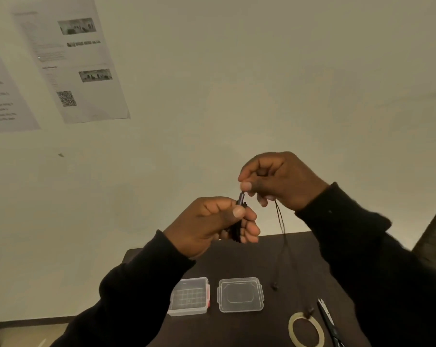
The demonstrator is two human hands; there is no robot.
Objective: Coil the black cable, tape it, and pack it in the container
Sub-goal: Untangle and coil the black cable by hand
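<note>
Holding the black cable [280, 219] up at chest height, well above the counter [247, 259], I had both hands closed on it. My left hand [212, 226] was clamped around a small dark bundle of cable, thumb pressed on top, with the plug end sticking out up and to the right. My right hand [279, 181] pinched the tip of that plug between thumb and forefinger, and its lower fingers seemed to be gripping the cable too. I judged I held it raised like this so the slack could hang free and untwist while I wound it.

From the right hand the cable dropped almost straight down, its long axis near vertical, and the loose end trailed onto the counter near the roll of tape [306, 331]. The bundle in my left hand lay roughly upright, tilted a little right.

Below, the clear container [189, 296] sat open with its lid [240, 294] just beside it, and the scissors [327, 320] lay right of the tape, all ready within reach for later steps. Coiling looked barely begun.
</note>
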